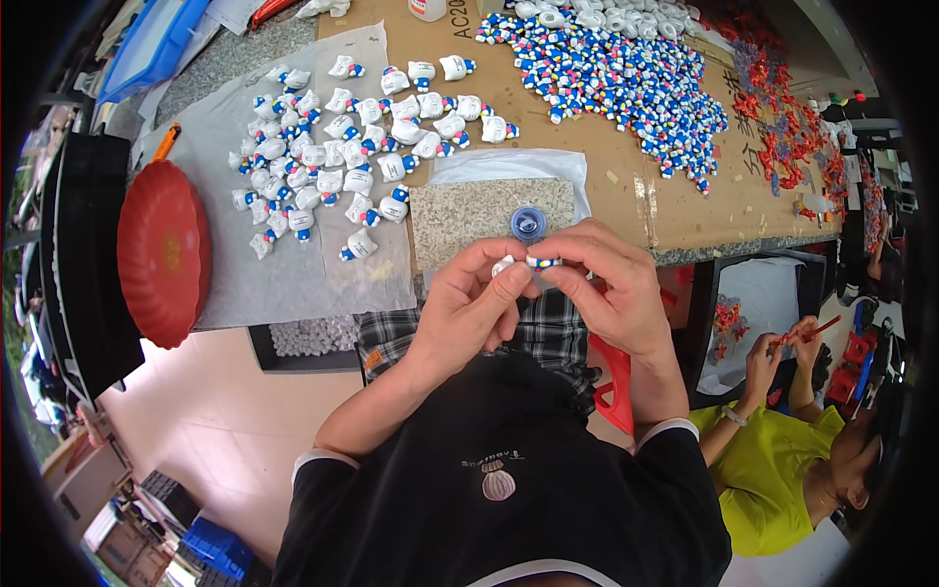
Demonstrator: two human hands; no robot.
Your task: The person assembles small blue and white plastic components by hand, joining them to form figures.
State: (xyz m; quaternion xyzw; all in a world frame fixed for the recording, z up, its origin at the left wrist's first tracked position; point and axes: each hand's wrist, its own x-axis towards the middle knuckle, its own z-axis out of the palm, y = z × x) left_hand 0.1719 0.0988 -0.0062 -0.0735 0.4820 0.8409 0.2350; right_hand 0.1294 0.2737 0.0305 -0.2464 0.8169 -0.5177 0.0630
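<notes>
Above the edge of the table, my two hands meet in front of my chest. My left hand (468, 301) pinches a small white figurine head (503, 265) between thumb and fingers. In my right hand (618, 286), closed between thumb and forefinger, is a small blue-and-white figurine body (544, 262) with a yellow spot. The two pieces lie very close together; whether they are joined I cannot tell. Just beyond the fingertips, a small round blue cup (528, 224) stands on a speckled stone slab (460, 210).
White-headed figurines (333, 157) with blue bodies lie on paper at left, beside a red scalloped dish (164, 254) and an orange-handled tool (167, 142). Blue-and-white bodies (626, 93) heap far right, white parts (626, 15) behind. A co-worker (773, 470) in yellow-green sits right.
</notes>
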